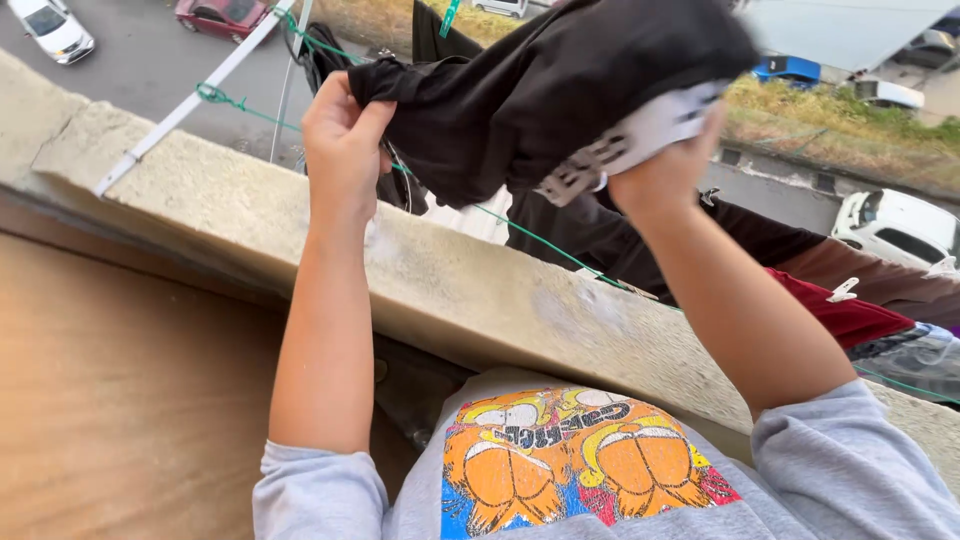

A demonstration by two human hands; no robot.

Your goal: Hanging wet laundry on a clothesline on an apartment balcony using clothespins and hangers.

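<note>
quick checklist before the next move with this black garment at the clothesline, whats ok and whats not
1. Left hand pinching one edge of the black garment: ok.
2. Right hand gripping the white patterned waistband: ok.
3. Garment spread flat: not ok, it is bunched between the hands.
4. Garment over the green line: not ok, it is held above the line.
5. Room on the line: cannot tell; dark clothes and a red item already hang there.
6. Clothespin ready: cannot tell; the white pin is clipped on the red item.
</note>
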